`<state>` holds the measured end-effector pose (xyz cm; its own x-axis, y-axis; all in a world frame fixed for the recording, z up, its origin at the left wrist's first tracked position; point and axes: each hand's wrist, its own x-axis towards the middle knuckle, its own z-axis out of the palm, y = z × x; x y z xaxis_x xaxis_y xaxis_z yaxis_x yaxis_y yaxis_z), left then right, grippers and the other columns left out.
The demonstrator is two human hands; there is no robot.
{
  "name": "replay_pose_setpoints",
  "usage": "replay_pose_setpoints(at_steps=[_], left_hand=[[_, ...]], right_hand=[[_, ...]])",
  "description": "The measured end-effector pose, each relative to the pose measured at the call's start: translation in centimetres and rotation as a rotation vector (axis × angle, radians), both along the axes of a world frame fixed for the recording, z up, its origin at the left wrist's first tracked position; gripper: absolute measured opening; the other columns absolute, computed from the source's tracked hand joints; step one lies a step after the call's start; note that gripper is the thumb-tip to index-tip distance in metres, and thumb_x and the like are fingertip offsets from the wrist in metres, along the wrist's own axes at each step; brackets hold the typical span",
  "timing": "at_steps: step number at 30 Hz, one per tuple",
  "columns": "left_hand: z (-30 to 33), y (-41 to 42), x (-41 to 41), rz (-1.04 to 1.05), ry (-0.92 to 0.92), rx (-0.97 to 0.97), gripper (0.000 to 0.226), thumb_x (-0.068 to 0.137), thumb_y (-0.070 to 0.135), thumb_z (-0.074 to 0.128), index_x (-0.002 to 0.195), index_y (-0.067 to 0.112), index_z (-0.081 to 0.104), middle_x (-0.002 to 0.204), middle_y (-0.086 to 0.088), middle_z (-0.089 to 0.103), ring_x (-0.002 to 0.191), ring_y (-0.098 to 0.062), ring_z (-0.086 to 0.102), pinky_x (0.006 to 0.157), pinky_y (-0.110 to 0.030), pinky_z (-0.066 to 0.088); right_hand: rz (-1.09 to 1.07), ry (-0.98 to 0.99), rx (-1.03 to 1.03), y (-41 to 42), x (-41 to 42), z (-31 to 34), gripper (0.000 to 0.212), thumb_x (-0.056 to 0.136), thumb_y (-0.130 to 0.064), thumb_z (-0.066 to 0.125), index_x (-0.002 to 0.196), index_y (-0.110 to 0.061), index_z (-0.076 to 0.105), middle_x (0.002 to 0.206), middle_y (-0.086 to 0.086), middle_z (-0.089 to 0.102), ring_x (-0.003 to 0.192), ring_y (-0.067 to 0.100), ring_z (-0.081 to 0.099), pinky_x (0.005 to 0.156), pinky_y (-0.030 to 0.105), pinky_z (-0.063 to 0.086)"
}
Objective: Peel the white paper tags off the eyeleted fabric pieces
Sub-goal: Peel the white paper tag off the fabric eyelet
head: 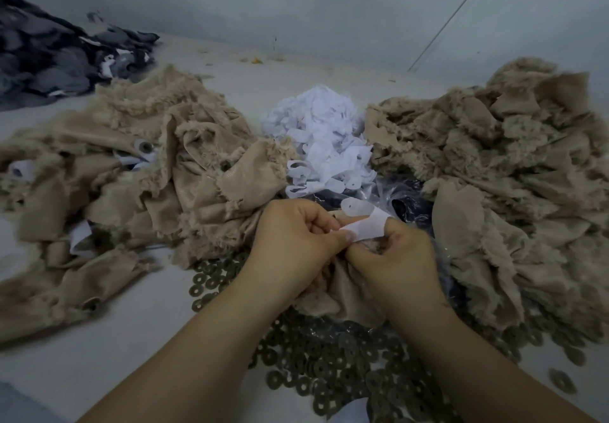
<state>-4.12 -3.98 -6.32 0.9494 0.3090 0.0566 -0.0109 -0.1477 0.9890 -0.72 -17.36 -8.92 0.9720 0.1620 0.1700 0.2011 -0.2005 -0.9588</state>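
Both hands meet at centre frame, low. Left hand [293, 241] has fingers curled, thumb and forefinger pinching the near end of a white paper tag [357, 221]. Right hand [395, 254] is curled too, gripping the beige fabric piece [333, 294] bunched under both hands, with the tag draped over its index finger. The tag's free end curls up past the fingers; it has a small round hole in it. Whether the tag is still stuck to the fabric: can't tell, the joint is hidden by the fingers.

Left of the hands: pile of beige frayed fabric pieces [138, 172], some with white tags and dark eyelets showing. Right: second beige pile [504, 172]. Between them, further back: heap of loose white tags [323, 135]. Dark ring washers [333, 363] are scattered on the counter [99, 350] under and near the forearms. Grey-black fabric heap [56, 56] at far left.
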Motion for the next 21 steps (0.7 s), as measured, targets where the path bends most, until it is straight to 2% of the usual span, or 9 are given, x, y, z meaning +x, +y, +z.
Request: replay_pose_setpoints(at_steps=[3,5,7,9,12,17,21], left_hand=[[-0.1,0.1,-0.2,-0.043,0.026,-0.062,0.017,0.082,0.007,0.078,0.069,0.003,0.067,0.046,-0.009,0.058,0.029,-0.018,0.046,0.032,-0.018,0.036],[-0.1,0.3,-0.4,-0.082,0.035,-0.131,0.015,0.084,0.004,0.074,0.070,0.004,0.069,0.050,-0.012,0.061,0.031,-0.019,0.050,0.032,-0.019,0.038],[0.0,0.5,-0.5,-0.134,0.030,-0.199,0.015,0.086,-0.001,0.070,0.072,0.003,0.071,0.055,-0.016,0.063,0.036,-0.022,0.054,0.035,-0.023,0.044],[-0.1,0.7,-0.5,-0.169,0.030,-0.226,0.017,0.088,-0.004,0.066,0.073,0.003,0.071,0.058,-0.019,0.063,0.038,-0.025,0.056,0.038,-0.026,0.048],[-0.3,0.9,-0.4,-0.170,0.033,-0.198,0.021,0.089,-0.001,0.066,0.071,0.007,0.072,0.056,-0.017,0.063,0.038,-0.024,0.056,0.037,-0.025,0.046],[-0.6,1.0,-0.2,-0.129,-0.018,-0.142,0.021,0.087,0.001,0.068,0.068,0.008,0.070,0.047,-0.010,0.056,0.033,-0.019,0.047,0.036,-0.021,0.039],[-0.8,0.7,-0.1,-0.095,-0.024,-0.109,0.018,0.084,0.000,0.072,0.067,0.006,0.069,0.042,-0.004,0.053,0.031,-0.013,0.044,0.035,-0.018,0.036]], right_hand=[[-0.004,0.015,0.001,-0.1,0.2,-0.2,0.011,0.083,-0.008,0.076,0.093,-0.004,0.076,0.085,0.016,0.076,0.088,0.035,0.072,0.078,0.055,0.059],[0.003,0.000,0.001,-0.2,0.2,-0.1,0.015,0.083,-0.011,0.077,0.094,-0.002,0.075,0.086,0.016,0.076,0.089,0.034,0.072,0.080,0.052,0.059],[0.010,-0.030,0.026,-0.3,0.1,0.1,0.012,0.081,-0.014,0.080,0.093,-0.016,0.079,0.085,0.000,0.078,0.085,0.015,0.074,0.078,0.034,0.061],[0.028,-0.034,0.051,-0.3,0.1,0.1,0.017,0.081,-0.014,0.081,0.090,-0.028,0.077,0.085,-0.009,0.078,0.083,0.005,0.073,0.074,0.021,0.059],[0.019,-0.015,0.062,-0.2,0.2,-0.2,0.016,0.080,-0.018,0.082,0.089,-0.031,0.076,0.085,-0.006,0.078,0.083,0.010,0.074,0.073,0.024,0.060],[0.011,-0.004,0.070,-0.1,0.1,-0.1,0.020,0.079,-0.021,0.083,0.096,-0.027,0.077,0.086,-0.014,0.078,0.082,0.002,0.073,0.068,0.013,0.056],[0.000,-0.011,0.057,-0.1,0.1,-0.1,0.020,0.081,-0.012,0.081,0.090,-0.029,0.075,0.085,-0.004,0.078,0.081,0.011,0.074,0.069,0.020,0.059]])
